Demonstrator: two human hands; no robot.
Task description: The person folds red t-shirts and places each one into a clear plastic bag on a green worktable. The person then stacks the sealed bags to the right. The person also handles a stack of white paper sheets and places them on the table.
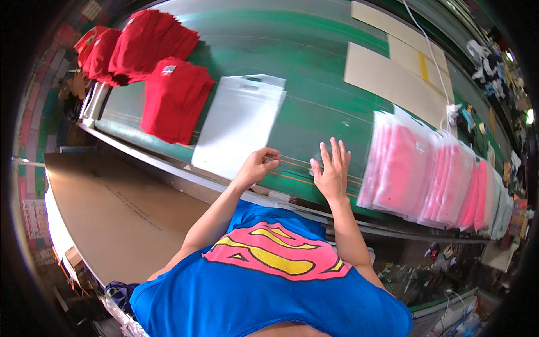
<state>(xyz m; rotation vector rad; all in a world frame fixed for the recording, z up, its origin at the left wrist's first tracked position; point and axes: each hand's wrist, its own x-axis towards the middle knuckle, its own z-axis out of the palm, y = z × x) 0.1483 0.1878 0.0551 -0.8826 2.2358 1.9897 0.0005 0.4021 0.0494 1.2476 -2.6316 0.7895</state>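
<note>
My left hand [259, 165] is at the lower right corner of a stack of translucent plastic bags [242, 122] with handle cutouts; its fingers are curled, and whether they grip anything is unclear. My right hand [332, 170] hovers over the green table [311, 113], fingers spread, holding nothing. Left of the bags lies a pile of folded red garments [177, 103] with a white label on top. More folded red garments [147, 44] lie behind it. On the right, pink folded garments in clear bags [402, 164] overlap in a row along the table edge.
Flat cardboard sheets [379, 76] lie at the back right, crossed by a white cable [433, 54]. A large brown cardboard sheet [126, 210] is below the table at the left. Grey bagged items [501, 210] end the row at the far right. Scraps litter the floor at the lower right.
</note>
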